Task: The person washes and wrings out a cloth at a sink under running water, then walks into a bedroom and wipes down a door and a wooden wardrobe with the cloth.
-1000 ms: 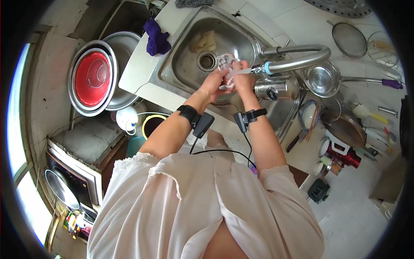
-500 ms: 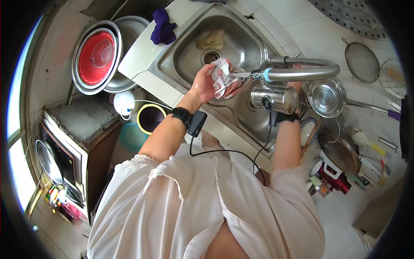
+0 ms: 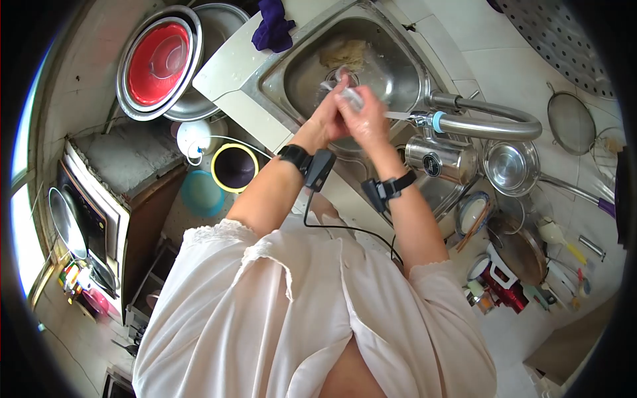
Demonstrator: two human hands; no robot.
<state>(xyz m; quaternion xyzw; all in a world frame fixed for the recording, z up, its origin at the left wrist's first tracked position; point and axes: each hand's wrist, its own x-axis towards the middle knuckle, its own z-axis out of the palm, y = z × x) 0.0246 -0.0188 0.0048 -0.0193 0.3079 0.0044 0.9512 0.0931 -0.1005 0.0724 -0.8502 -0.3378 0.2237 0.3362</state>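
Both hands are together over the steel sink (image 3: 302,73), closed around a wet white cloth (image 3: 353,99). My left hand (image 3: 326,118) grips it from the left, and my right hand (image 3: 367,119) presses in from the right, fingers wrapped and slightly blurred. Most of the cloth is hidden between the palms; a loose end pokes out above the drain. From the curved faucet (image 3: 494,126) a thin stream of water runs just right of my right hand. A pale yellow cloth (image 3: 343,54) lies in the basin beyond my hands.
A purple cloth (image 3: 272,26) lies on the counter left of the sink. A metal cylinder (image 3: 438,159) sits below the faucet, beside a steel pan (image 3: 511,168). Nested basins with a red one (image 3: 142,73) stand left. A dark yellow-rimmed bucket (image 3: 234,168) is on the floor.
My right hand has come from behind the faucet to join my left on the cloth. The cloth, spread under the water before, is now bunched and squeezed left of the stream.
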